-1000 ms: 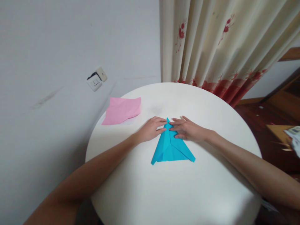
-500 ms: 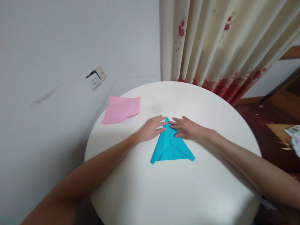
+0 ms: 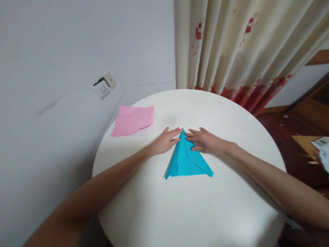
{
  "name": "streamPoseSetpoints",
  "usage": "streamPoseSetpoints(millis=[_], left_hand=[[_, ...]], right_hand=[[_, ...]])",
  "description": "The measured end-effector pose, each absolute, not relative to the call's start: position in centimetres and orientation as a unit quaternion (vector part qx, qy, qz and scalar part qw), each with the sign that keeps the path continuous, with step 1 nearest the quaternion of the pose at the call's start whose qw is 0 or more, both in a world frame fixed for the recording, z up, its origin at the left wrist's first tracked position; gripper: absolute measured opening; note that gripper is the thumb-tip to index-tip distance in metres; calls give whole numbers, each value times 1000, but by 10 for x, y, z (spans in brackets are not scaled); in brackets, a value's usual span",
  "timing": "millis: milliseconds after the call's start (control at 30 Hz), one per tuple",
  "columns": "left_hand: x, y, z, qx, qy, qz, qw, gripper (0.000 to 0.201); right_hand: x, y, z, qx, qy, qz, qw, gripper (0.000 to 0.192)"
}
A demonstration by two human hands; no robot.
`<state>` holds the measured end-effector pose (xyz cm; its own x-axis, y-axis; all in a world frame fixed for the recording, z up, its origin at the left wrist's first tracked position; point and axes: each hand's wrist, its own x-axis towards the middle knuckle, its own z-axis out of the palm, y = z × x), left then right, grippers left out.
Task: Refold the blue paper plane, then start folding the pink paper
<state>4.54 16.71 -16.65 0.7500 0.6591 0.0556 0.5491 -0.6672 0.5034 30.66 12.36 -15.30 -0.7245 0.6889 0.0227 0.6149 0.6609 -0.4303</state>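
Note:
A sheet of blue paper (image 3: 189, 164), folded to a narrow triangle, lies on the white round table with its point facing away from me. My left hand (image 3: 165, 141) is at the upper left edge of the paper, fingers stretched out, the fingertips touching it near the tip. Flat on the paper's right side rest the spread fingers of my right hand (image 3: 205, 140). The left flap looks slightly raised from the layer below. My fingers hide part of the upper folds.
Pink paper (image 3: 133, 120) lies on a white sheet at the table's far left. A wall with a socket (image 3: 102, 89) stands to the left. Behind the table (image 3: 205, 212) hangs a patterned curtain (image 3: 226, 51). A cardboard box (image 3: 303, 145) is at the right.
My left fingers have shifted slightly off the paper's left side toward its edge, and the left flap has lifted a little. My right hand has stayed in place.

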Motion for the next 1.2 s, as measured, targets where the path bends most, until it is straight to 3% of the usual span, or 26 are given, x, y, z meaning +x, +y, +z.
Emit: streamPoseSetpoints(millis=[467, 1200], left_hand=[[47, 163, -169, 903, 356, 125, 205, 66], [43, 165, -160, 939, 296, 92, 149, 50]], right_hand=[[306, 124, -151, -362, -904, 207, 96, 57], [305, 122, -151, -366, -903, 199, 99, 56]])
